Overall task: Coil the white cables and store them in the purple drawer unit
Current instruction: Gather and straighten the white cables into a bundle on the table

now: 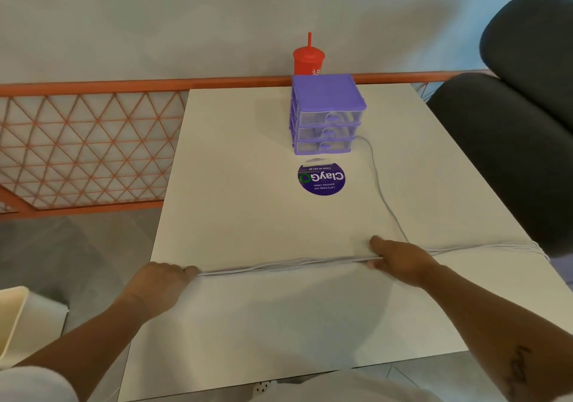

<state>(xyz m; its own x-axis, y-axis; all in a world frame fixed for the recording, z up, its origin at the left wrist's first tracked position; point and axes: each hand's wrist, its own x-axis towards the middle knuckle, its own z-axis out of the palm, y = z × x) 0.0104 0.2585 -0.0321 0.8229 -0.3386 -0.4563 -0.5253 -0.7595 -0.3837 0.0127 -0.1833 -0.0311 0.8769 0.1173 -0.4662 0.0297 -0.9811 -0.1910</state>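
Observation:
A white cable point(279, 265), folded into several long strands, lies stretched across the white table point(242, 159). My left hand point(158, 283) pinches its left end near the table's left edge. My right hand point(400, 260) grips the bundle further right, and the strands run on past it to the table's right edge. One loose strand point(379, 184) leads from my right hand back to the bottom right of the purple drawer unit point(325, 113). The unit has three clear drawers, all pushed in, and stands at the far middle of the table.
A red cup with a straw point(308, 60) stands behind the drawer unit. A round purple sticker point(321, 178) is on the table before the unit. Dark cushioned seats point(508, 141) are at the right, an orange lattice railing point(86, 147) at the left.

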